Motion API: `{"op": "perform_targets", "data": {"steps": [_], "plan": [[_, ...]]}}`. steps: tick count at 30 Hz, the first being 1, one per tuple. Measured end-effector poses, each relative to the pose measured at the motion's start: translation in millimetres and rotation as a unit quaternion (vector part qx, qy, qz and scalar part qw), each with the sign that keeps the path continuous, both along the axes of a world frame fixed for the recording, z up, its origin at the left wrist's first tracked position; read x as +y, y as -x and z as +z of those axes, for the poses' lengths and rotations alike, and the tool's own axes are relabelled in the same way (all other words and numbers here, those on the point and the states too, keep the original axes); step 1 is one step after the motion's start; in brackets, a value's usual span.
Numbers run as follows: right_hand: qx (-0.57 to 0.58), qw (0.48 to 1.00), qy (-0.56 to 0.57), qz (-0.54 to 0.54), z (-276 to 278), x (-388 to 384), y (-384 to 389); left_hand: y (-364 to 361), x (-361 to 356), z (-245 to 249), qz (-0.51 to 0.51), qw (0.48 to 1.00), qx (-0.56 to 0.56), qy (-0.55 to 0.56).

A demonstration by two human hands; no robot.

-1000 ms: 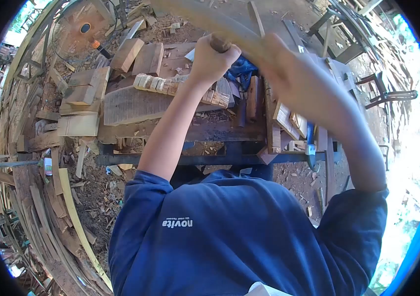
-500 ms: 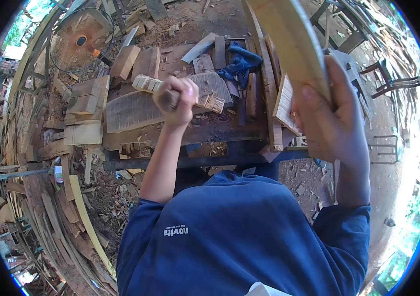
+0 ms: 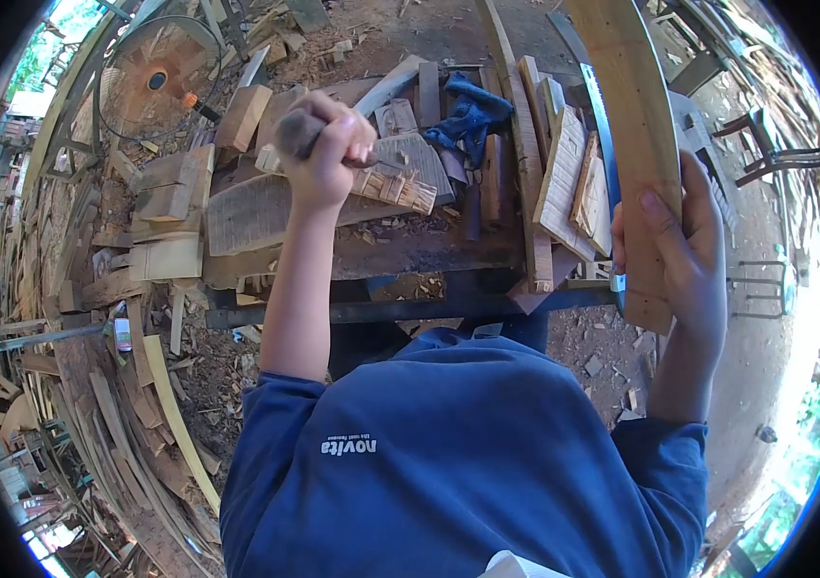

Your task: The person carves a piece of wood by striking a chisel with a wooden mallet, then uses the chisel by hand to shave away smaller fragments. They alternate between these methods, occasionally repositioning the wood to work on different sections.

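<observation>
The plank [image 3: 633, 116] is long, gently bowed, smooth and pale yellow-brown, with a squared-off lower end. It rises from 3 o'clock toward 1 o'clock, held above the workbench [image 3: 410, 252]. The right hand [image 3: 684, 255] grasps it near the lower end, fingers [image 3: 652, 207] wrapped across its face. At 11 o'clock the left hand [image 3: 325, 149] is clenched round a tool handle [image 3: 292, 130] with a dark, rounded butt; its working end is hidden. Rough, ridged wood blocks [image 3: 256, 212] lie just beneath that fist, and a crumpled blue cloth [image 3: 472, 114] at 12 o'clock.

Curved plank [image 3: 633, 125] upright (pale), dark-handled tool [image 3: 294, 131] aloft
</observation>
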State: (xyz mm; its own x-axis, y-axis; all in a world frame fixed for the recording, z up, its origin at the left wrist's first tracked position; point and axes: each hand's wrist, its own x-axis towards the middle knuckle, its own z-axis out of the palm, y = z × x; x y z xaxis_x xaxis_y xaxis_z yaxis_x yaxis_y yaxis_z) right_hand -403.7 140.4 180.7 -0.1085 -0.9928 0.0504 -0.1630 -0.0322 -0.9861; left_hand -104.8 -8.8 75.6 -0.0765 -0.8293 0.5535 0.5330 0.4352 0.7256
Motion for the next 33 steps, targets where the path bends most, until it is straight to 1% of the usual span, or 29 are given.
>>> {"op": "perform_targets", "data": {"steps": [2,3,4,6,8,11,21,22,24,25,27,33], "plan": [[0.009,1.0,-0.021,-0.008,-4,-1,0,6,-2,6,-0.01,0.998,-0.064,0.006],[0.008,1.0,-0.021,-0.007,-3,-1,-1,10,0,10,-0.002,0.997,-0.07,-0.023],[-0.006,1.0,-0.024,0.007,-2,-1,-2,12,0,11,-0.002,0.997,-0.07,-0.023],[-0.021,0.999,-0.027,0.02,-2,-1,-4,18,1,12,0.017,0.992,-0.123,-0.031],[0.006,0.998,-0.057,0.021,-2,-1,-6,22,2,13,0.016,0.991,-0.126,-0.044],[0.016,0.997,-0.073,0.016,-8,-1,-6,27,1,15,0.01,0.99,-0.13,-0.054],[0.021,0.998,-0.061,0.024,-13,-4,-10,32,-3,19,0.0,0.986,-0.157,-0.052],[0.033,0.998,-0.054,0.016,-13,-5,-12,33,-4,18,0.001,0.986,-0.156,-0.052],[0.046,0.998,-0.047,0.01,-12,-6,-14,35,-6,15,-0.014,0.992,-0.116,-0.052],[0.044,0.997,-0.065,0.02,-10,-6,-14,35,-5,15,-0.013,0.992,-0.115,-0.052],[0.044,0.995,-0.083,0.03,-9,-7,-16,35,-1,18,-0.004,0.987,-0.151,-0.057],[0.054,0.995,-0.078,0.006,-8,-9,-26,36,-3,19,0.003,0.986,-0.159,-0.053]]}}
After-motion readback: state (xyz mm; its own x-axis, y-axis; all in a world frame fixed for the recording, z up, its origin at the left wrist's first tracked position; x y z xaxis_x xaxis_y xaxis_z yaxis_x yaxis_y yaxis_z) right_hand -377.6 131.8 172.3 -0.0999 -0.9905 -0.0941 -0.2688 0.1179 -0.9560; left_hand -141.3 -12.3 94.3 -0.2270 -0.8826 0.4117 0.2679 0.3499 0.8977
